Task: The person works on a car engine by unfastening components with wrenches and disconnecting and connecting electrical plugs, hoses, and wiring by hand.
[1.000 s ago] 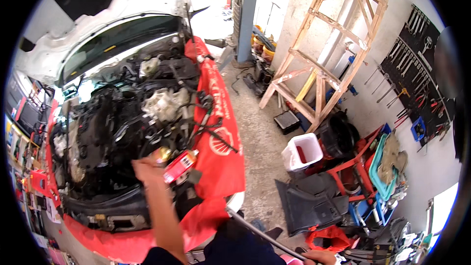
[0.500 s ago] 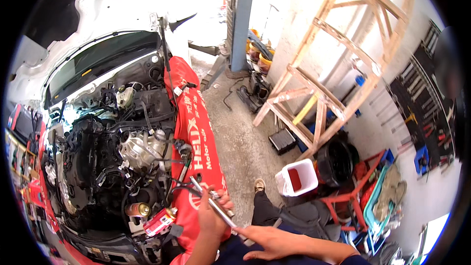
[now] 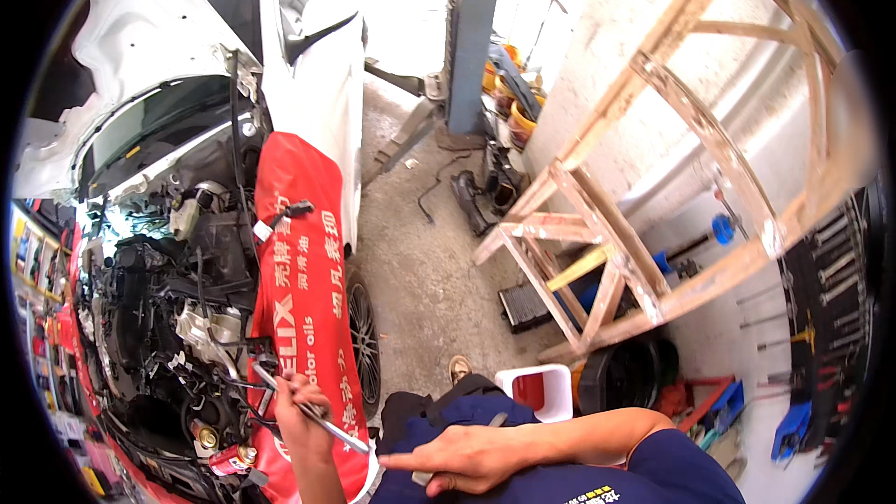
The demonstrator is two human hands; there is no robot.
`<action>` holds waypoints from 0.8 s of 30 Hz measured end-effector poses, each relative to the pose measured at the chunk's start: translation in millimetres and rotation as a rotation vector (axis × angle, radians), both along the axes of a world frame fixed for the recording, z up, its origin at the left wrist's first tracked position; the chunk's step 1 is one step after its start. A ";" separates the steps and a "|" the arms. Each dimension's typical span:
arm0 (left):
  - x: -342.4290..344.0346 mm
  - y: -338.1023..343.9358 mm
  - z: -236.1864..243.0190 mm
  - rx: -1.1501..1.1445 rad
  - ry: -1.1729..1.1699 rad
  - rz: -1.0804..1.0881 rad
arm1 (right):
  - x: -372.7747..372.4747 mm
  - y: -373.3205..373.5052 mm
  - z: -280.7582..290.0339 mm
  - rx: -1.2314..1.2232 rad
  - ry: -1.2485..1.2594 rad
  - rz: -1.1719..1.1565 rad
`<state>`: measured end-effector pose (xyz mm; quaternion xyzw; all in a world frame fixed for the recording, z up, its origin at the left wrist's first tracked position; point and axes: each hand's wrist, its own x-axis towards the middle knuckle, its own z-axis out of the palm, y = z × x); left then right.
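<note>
In my left hand [image 3: 303, 415], fingers wrapped round it, is a long silver wrench [image 3: 338, 433] held at a slant over the red fender cover [image 3: 327, 252]. Its upper end points at the engine bay [image 3: 159, 317], and its lower end slopes toward my right hand [image 3: 462, 455]. That hand is in front of my body, index finger stretched out and thumb apart, the fingertip just short of the wrench's lower end. A small pale piece shows under its fingers; I cannot tell what it is. Beside the engine lie a red spray can [image 3: 231, 460] and a gold-topped can [image 3: 204, 436].
The white car's raised hood [image 3: 140, 47] is at the left. To the right stands a wooden ladder frame [image 3: 597, 224], with a white bucket [image 3: 557, 394] and a black tub [image 3: 616, 378] below it. Tools hang on a wall board [image 3: 831, 317]. A blue-grey post [image 3: 476, 47] rises behind.
My view has turned right and I stand further back from the engine. My left hand still grips the wrench. The right hand has come off the wrench's end, its index finger now pointing.
</note>
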<state>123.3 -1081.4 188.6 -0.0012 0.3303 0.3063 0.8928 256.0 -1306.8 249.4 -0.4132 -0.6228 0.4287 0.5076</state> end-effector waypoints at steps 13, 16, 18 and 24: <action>104.3 6.9 18.8 0.248 0.131 -0.344 | 104.4 107.3 -15.8 -0.031 -0.470 0.037; 113.0 41.6 20.6 0.172 0.155 -0.235 | 110.8 138.9 -3.6 0.008 -0.539 0.074; 107.9 57.4 25.2 0.258 0.029 -0.273 | 106.5 163.2 -15.2 0.135 -0.494 -0.011; 98.9 98.2 18.2 0.294 0.153 -0.272 | 109.3 225.6 4.5 0.052 -0.783 0.064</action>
